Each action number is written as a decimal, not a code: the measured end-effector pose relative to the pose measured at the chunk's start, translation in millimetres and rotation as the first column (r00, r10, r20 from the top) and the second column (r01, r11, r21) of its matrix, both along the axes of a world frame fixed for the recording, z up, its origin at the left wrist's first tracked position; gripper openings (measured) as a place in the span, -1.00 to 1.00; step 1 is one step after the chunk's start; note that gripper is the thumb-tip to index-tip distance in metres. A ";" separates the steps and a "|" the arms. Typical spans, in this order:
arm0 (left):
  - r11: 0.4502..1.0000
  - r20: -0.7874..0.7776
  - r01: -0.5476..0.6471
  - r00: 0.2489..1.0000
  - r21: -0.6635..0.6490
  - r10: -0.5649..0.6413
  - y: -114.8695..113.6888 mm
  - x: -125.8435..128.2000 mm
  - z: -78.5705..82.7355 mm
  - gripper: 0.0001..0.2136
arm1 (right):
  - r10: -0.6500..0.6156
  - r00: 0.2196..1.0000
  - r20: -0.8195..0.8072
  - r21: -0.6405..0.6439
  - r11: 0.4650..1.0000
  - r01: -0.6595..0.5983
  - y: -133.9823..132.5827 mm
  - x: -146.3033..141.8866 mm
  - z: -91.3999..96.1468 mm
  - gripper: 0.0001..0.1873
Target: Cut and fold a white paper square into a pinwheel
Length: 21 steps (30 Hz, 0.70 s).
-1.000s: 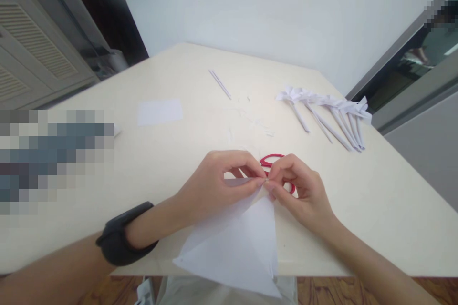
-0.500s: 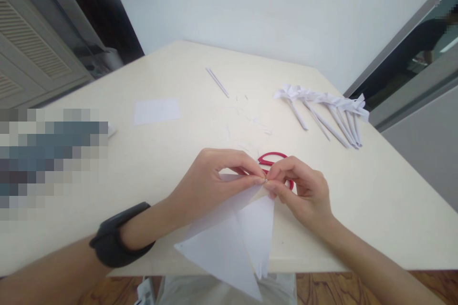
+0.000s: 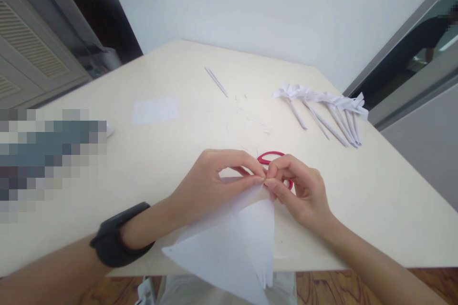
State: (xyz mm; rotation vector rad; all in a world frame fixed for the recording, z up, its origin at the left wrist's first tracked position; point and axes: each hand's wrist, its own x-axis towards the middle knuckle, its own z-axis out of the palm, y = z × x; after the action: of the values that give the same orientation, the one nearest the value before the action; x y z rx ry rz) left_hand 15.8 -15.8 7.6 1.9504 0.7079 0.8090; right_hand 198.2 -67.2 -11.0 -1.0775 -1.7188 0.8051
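Both hands meet at the top corner of a folded sheet of white paper [image 3: 222, 248], which hangs over the table's front edge. Thumb and finger of my left hand [image 3: 218, 176] pinch that corner from the left. From the right, my right hand [image 3: 300, 188] pinches the same tip, fingertips almost touching the left ones. A black band [image 3: 119, 236] circles my left wrist. Red-handled scissors [image 3: 271, 156] lie just behind the fingers, partly covered by my right hand; their blades are hidden.
White rolled paper pieces with leafy cut ends [image 3: 325, 105] lie at the right. Thin paper sticks [image 3: 216, 82] rest at the back, a flat white sheet [image 3: 155, 110] at left centre. Small paper scraps [image 3: 250, 119] are scattered mid-table. A blurred-out object [image 3: 46, 152] sits at the left edge.
The paper's lower left corner has swung outward to the left and its bottom hangs slightly lower. Both hands keep their pinch at the top corner, nearly unmoved.
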 end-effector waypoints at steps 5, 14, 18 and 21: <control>1.000 -0.016 0.009 1.000 -0.005 -0.009 -0.3 0.2 3.6 -0.92 | -0.022 0.999 0.026 -0.012 1.000 0.022 1.7 -0.2 1.7 -0.96; 0.998 0.009 0.024 1.000 -0.058 -0.024 2.0 -0.1 2.6 -0.92 | -0.056 0.998 0.024 -0.008 0.998 0.057 3.3 -0.6 1.7 -0.96; 0.996 0.028 0.026 0.999 -0.089 -0.023 2.2 0.5 1.2 -0.91 | -0.039 0.999 0.014 -0.013 0.999 0.039 2.9 -0.5 1.2 -0.96; 0.995 0.023 0.015 1.000 -0.096 -0.013 2.8 0.1 -0.7 -0.92 | -0.028 0.999 0.020 -0.016 0.999 0.028 3.5 -0.2 0.6 -0.96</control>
State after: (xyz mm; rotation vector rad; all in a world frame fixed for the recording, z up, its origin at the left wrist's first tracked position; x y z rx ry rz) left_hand 15.9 -13.0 6.9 1.8551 0.7066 0.7728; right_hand 197.9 -63.7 -10.4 -1.1214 -1.7132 0.7941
